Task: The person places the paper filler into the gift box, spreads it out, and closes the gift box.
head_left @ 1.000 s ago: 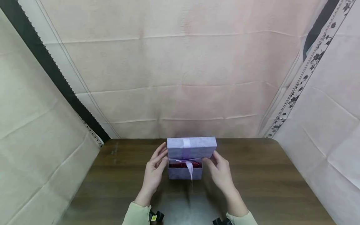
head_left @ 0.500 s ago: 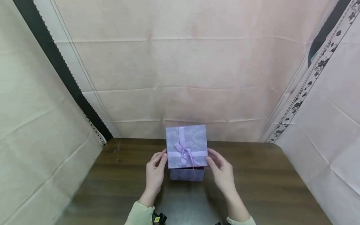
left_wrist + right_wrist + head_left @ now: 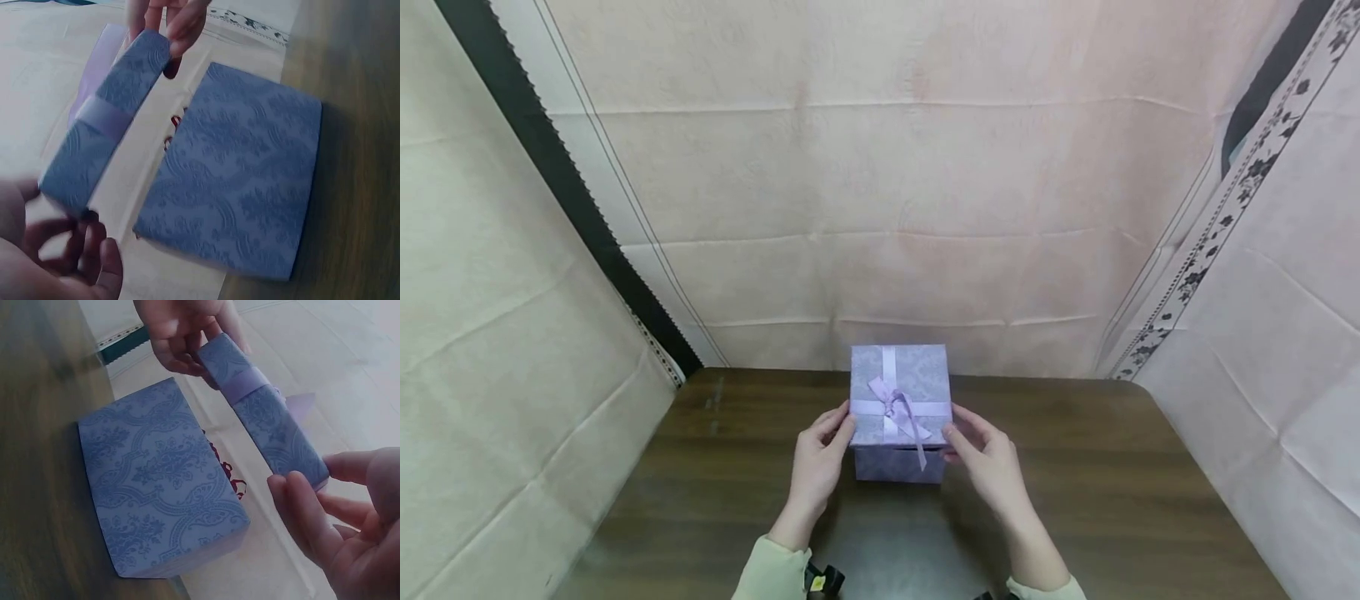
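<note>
A lavender patterned lid (image 3: 898, 392) with a ribbon bow (image 3: 895, 407) hovers level just over its matching box base (image 3: 898, 467) on the dark wooden table (image 3: 1097, 492). My left hand (image 3: 841, 423) pinches the lid's left edge and my right hand (image 3: 957, 433) pinches its right edge. The left wrist view shows the lid (image 3: 103, 122) apart from the base (image 3: 240, 187), with my left hand (image 3: 75, 247) on its near end. In the right wrist view a gap lies between lid (image 3: 262, 409) and base (image 3: 159, 481), with red shredded filling (image 3: 226, 472) showing inside. My right hand (image 3: 331, 506) holds the near end.
Pale cloth backdrops (image 3: 880, 208) hang behind the table and on both sides. A dark strip (image 3: 550, 175) runs down at the left, and a floral-trimmed band (image 3: 1217, 217) at the right. The table's far edge lies just behind the box.
The lid has swung from standing tilted behind the open base to lying level over it, then sunk a little lower. Both hands kept their hold on its sides.
</note>
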Demonstrator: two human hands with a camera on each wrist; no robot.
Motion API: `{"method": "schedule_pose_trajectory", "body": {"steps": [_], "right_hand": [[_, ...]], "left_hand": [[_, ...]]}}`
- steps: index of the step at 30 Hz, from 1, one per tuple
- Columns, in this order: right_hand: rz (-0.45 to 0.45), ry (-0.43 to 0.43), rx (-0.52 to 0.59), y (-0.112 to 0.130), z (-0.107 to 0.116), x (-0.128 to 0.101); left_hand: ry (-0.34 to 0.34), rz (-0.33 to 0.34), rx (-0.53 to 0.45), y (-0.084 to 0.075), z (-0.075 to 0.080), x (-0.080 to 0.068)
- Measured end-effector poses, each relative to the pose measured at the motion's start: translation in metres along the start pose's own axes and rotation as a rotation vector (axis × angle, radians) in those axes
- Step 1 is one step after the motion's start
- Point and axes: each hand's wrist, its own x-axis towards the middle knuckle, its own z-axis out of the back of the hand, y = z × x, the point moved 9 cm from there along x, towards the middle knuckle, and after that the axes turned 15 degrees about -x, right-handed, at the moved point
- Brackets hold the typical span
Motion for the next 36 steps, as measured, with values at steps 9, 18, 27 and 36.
{"method": "schedule_pose_trajectory", "body": {"steps": [9,18,27,36], "right_hand": [[-0.013,0.006,-0.095,-0.002,0.004,0.000],[-0.007,-0.021,-0.397,-0.009,0.006,0.004],[0.015,0.046,-0.474,-0.015,-0.009,0.005],[0.014,0.075,-0.476,-0.020,-0.015,0.005]], "left_hand": [[0.245,-0.015,0.135,0.006,-0.018,-0.002],[0.280,0.073,0.160,0.028,-0.018,0.000],[0.287,0.122,0.201,0.035,-0.012,0.002],[0.311,0.160,0.255,0.038,-0.007,0.002]]}}
